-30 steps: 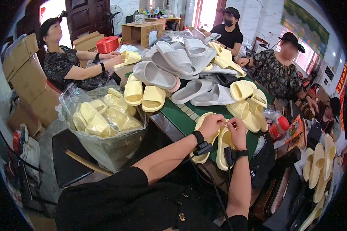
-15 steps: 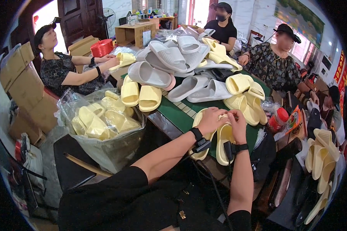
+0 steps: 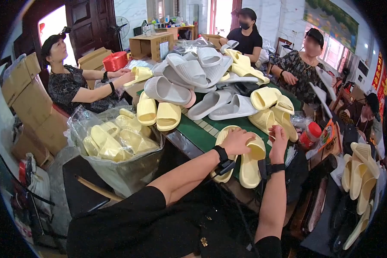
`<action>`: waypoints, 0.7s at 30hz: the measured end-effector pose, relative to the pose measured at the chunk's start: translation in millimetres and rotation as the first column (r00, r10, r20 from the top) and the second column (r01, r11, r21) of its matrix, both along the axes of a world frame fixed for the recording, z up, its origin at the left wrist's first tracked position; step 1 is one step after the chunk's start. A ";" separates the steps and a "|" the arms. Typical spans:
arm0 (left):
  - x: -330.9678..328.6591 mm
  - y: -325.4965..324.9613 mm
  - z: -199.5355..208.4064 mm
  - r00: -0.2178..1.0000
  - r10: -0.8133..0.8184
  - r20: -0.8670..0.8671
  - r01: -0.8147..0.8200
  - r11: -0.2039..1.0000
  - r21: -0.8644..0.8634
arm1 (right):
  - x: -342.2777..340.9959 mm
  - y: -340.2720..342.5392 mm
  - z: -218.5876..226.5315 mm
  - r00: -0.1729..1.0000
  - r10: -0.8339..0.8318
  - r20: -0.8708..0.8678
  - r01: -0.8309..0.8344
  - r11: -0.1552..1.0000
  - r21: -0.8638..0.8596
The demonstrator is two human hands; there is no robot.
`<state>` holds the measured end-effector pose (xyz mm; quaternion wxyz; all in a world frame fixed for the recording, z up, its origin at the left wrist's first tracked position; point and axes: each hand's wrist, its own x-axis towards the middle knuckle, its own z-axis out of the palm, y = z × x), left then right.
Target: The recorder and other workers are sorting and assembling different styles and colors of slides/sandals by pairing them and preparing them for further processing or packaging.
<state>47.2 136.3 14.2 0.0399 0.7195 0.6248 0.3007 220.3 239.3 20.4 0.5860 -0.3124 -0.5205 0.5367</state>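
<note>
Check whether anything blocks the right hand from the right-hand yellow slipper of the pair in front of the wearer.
Nothing visible stands between the right hand and that yellow slipper; green tabletop shows between them. The left hand is on the slipper's other side, by its strap.

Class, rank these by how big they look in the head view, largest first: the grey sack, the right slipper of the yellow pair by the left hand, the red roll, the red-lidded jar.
1. Grey sack
2. Right yellow slipper
3. Red roll and red-lidded jar: too alike to rank
</note>
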 end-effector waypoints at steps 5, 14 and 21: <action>-6.6 2.3 19.0 0.996 -0.034 -0.088 0.034 0.999 -0.002 | 13.3 5.4 0.1 0.997 -0.078 -0.027 0.077 0.996 -0.044; -65.2 69.6 141.1 0.896 0.190 -0.402 0.048 0.858 0.511 | 12.0 6.8 -0.8 0.992 -0.126 0.004 0.126 0.992 -0.005; -115.6 90.5 198.2 0.914 0.194 -0.357 0.111 0.725 0.679 | -0.6 0.7 -1.7 0.998 -0.054 0.039 0.052 0.997 0.055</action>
